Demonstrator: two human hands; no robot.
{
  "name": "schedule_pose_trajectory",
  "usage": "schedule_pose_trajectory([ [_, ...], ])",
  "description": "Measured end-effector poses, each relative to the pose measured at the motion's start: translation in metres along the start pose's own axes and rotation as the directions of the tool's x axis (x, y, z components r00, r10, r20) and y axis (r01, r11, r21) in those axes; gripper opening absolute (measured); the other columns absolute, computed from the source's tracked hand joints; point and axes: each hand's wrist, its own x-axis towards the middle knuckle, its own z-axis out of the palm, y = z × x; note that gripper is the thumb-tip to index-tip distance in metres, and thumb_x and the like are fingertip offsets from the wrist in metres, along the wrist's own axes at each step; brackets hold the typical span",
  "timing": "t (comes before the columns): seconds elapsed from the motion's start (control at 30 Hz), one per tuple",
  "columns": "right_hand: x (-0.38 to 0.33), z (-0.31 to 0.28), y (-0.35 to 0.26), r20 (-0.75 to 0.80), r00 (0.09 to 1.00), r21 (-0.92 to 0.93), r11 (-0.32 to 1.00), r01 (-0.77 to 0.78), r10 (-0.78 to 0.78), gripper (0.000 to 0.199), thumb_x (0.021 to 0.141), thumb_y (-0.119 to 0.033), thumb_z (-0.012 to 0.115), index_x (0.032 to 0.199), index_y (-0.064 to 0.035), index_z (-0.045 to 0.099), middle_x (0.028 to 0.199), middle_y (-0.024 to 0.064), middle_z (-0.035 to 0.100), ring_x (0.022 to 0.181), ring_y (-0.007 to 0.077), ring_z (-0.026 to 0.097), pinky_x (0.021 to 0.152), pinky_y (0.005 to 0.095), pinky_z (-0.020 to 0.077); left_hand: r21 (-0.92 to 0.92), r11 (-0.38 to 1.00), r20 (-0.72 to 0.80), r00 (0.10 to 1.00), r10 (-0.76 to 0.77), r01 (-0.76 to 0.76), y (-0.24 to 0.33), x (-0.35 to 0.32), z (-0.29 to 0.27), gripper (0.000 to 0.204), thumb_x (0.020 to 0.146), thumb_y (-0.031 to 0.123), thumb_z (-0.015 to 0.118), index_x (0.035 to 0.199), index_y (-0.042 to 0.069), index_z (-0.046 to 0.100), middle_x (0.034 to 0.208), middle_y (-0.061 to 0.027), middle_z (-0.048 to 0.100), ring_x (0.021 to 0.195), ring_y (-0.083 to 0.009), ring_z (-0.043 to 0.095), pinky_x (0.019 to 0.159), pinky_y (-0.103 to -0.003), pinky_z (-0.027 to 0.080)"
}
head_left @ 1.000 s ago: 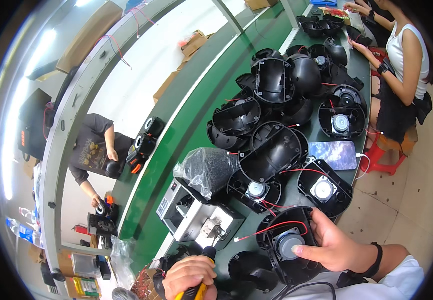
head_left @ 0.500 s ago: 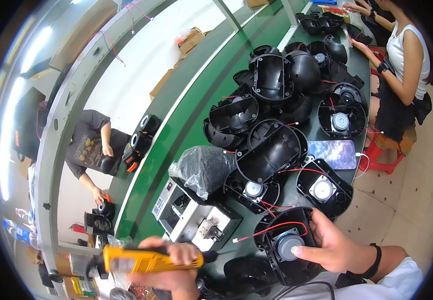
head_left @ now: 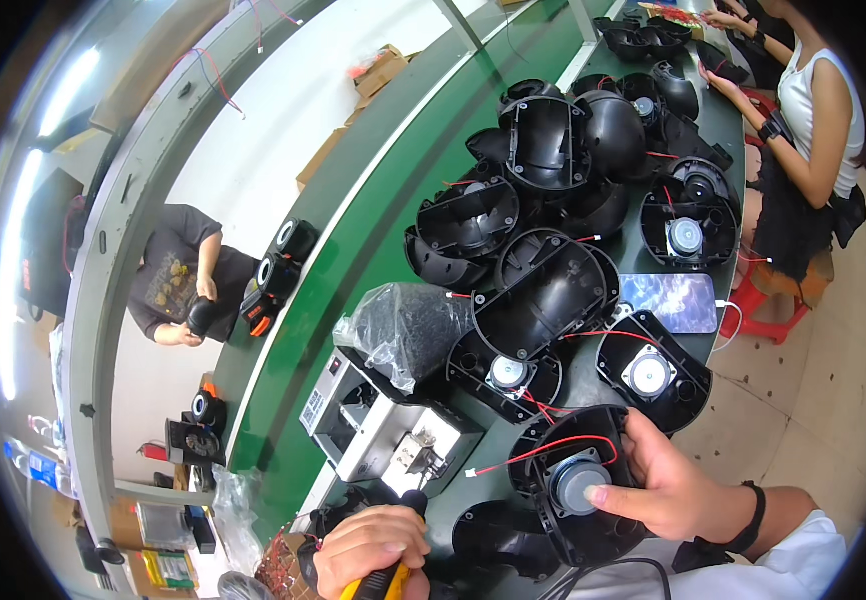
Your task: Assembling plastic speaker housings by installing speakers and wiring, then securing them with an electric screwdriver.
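a workshop with a shared assembly table (head_left: 488,490)

beyond the right grip (head_left: 668,490), black speaker housings (head_left: 616,135) lie piled along the green tabletop; a seated person (head_left: 825,115) is farther out on that side, while another person (head_left: 168,265) stands across from the left grip (head_left: 373,552), which holds a yellow power tool (head_left: 378,583) near a small metal-cased machine (head_left: 368,450). tube lights (head_left: 16,285) shine well left of both grips.

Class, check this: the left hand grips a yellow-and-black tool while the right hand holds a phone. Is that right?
The phone is wrong: it lies on the bench, while the head view shows the right hand holding a black speaker housing. The left hand does grip the tool.
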Motion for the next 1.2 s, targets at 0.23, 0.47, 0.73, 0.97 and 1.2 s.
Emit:
schedule_pose_trajectory([
  [0.23,-0.007,0.0,0.0,-0.015,1.0,-0.01,1.0,-0.01,0.01,0.076,0.095,-0.009,0.069,0.15,0.008,0.02,0.147,0.0168,0.042,0.139,0.0206,0.041,0.117,0.0377,0.0315,-0.487,0.736,-0.336,0.677,-0.654,0.47,-0.009,0.037,0.006,0.094,0.075,0.097,0.036,0.103,0.009,0.052,0.056,-0.0024,0.048,0.042,-0.0161,0.045,0.045,-0.031,0.042],
  [0.47,-0.007,-0.006,0.001,-0.017,1.0,-0.006,1.0,0.017,-0.017,0.077,0.094,-0.01,0.07,0.15,0.0071,0.02,0.145,0.0158,0.043,0.137,0.0199,0.042,0.117,0.0372,0.0313,-0.165,0.984,-0.332,0.943,0.011,-0.07,-0.009,0.012,-0.01,0.077,0.089,0.077,0.054,0.109,0.003,0.049,0.066,-0.005,0.054,0.052,-0.0178,0.056,0.057,-0.034,0.054],
  [0.73,-0.002,0.002,0.0,0.004,0.999,0.025,0.999,0.045,-0.045,0.074,0.093,-0.004,0.07,0.15,0.0052,0.023,0.143,0.0141,0.047,0.133,0.0195,0.046,0.114,0.0372,0.0356,-0.04,0.993,-0.092,0.99,0.109,-0.113,0.001,0.012,0.01,0.072,0.085,0.066,0.069,0.106,-0.002,0.063,0.066,-0.0097,0.06,0.059,-0.0268,0.063,0.06,-0.041,0.056],
  [0.97,-0.01,0.006,-0.008,-0.103,0.994,-0.001,1.0,-0.025,0.025,0.066,0.09,-0.002,0.071,0.144,0.0013,0.034,0.138,0.0127,0.052,0.13,0.0205,0.051,0.111,0.0389,0.0397,0.131,0.988,0.047,0.996,0.07,-0.076,0.0,0.003,-0.002,0.047,0.09,0.041,0.076,0.105,-0.001,0.061,0.073,-0.0091,0.063,0.063,-0.0268,0.064,0.065,-0.042,0.056],
  [1.2,-0.014,0.019,-0.007,-0.024,0.999,-0.033,0.999,0.035,-0.036,0.069,0.089,-0.001,0.07,0.147,0.0012,0.032,0.138,0.0134,0.052,0.128,0.0209,0.052,0.11,0.0392,0.0407,0.07,0.996,0.193,0.979,-0.065,0.053,-0.01,0.021,-0.009,0.045,0.08,0.038,0.075,0.1,-0.002,0.068,0.078,-0.0139,0.069,0.065,-0.0286,0.069,0.061,-0.034,0.055],
])
